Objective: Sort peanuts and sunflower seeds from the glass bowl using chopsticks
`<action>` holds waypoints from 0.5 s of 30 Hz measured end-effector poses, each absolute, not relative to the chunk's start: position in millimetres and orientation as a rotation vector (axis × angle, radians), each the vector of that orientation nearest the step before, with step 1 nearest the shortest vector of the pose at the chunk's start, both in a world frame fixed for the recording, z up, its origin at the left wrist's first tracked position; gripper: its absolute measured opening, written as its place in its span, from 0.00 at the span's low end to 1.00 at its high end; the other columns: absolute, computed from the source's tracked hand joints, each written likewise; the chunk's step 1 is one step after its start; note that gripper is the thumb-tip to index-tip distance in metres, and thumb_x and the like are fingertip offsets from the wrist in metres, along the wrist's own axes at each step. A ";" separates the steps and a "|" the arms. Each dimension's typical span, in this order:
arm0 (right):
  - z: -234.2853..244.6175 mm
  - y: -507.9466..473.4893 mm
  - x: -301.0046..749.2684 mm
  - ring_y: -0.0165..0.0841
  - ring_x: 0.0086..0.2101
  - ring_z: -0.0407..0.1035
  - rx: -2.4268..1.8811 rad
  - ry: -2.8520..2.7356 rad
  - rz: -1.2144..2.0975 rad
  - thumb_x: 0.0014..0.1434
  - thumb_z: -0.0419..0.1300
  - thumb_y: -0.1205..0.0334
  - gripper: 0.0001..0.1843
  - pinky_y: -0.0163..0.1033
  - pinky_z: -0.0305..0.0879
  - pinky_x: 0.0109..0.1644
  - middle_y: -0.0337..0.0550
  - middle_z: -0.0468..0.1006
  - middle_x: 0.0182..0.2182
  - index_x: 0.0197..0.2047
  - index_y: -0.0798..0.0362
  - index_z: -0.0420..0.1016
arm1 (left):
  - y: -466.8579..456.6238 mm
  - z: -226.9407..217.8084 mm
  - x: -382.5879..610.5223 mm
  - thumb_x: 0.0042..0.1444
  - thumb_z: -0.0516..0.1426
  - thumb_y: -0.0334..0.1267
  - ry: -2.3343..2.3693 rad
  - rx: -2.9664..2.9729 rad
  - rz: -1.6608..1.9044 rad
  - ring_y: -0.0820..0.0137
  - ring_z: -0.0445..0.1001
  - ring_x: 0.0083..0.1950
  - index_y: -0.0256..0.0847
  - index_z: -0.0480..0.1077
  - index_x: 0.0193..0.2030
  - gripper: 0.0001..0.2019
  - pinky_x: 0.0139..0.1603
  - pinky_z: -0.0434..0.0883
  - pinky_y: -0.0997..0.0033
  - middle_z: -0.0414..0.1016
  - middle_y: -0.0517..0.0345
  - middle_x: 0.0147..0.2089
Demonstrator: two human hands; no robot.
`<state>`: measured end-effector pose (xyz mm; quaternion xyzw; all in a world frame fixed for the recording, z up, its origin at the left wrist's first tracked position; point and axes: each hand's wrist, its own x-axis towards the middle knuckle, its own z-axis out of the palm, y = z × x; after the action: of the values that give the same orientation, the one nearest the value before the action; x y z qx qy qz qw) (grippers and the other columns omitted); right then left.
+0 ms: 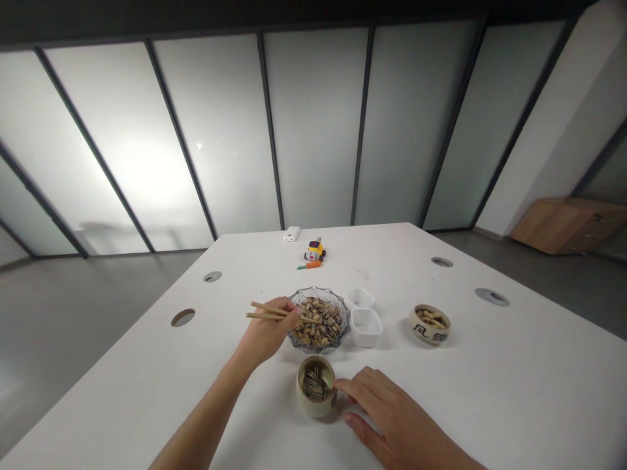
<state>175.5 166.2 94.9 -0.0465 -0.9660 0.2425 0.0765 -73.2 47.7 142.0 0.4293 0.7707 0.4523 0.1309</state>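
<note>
A pair of wooden chopsticks (267,316) is in my left hand (271,328), fingers closed round it. The tips reach into a clear glass bowl (300,346) heaped with sunflower seeds and what look like paler seeds or nuts (321,310). Nearer to me stands a small ceramic cup (313,408), tilted slightly, with striped sunflower seeds (313,385) inside. Beside it, my right hand (386,408) has its index fingertip against the cup's right rim. The thumb is held apart from the other fingers, and no object shows in that hand.
Two white plastic tubs (366,336) sit right of the glass bowl. Further right is a ceramic bowl (430,334) of peanuts. Behind lie a toy truck (315,250), an orange-handled toy screwdriver (310,266) and a white device (292,234). The white table (235,281) has several round holes.
</note>
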 end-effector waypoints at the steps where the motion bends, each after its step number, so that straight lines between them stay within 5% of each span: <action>1: 94.0 166.3 175.6 0.46 0.52 0.76 -0.139 -2.892 0.723 0.70 0.60 0.70 0.21 0.54 0.75 0.58 0.50 0.82 0.53 0.64 0.49 0.75 | 48.0 141.7 -72.9 0.62 0.57 0.53 2.242 1.256 1.308 0.62 0.78 0.34 0.44 0.74 0.31 0.16 0.33 0.68 0.69 0.81 0.57 0.31; 15: 97.7 164.8 175.2 0.45 0.50 0.77 -0.134 -2.883 0.701 0.69 0.60 0.71 0.20 0.54 0.75 0.57 0.49 0.82 0.51 0.62 0.49 0.76 | 51.1 143.1 -69.9 0.63 0.58 0.50 2.257 1.354 1.343 0.61 0.80 0.39 0.45 0.79 0.34 0.14 0.40 0.74 0.67 0.82 0.55 0.37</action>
<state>175.2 164.8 97.7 -0.0451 -0.9671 0.2351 0.0856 -69.9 51.1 143.1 0.4560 0.7606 0.4526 0.0931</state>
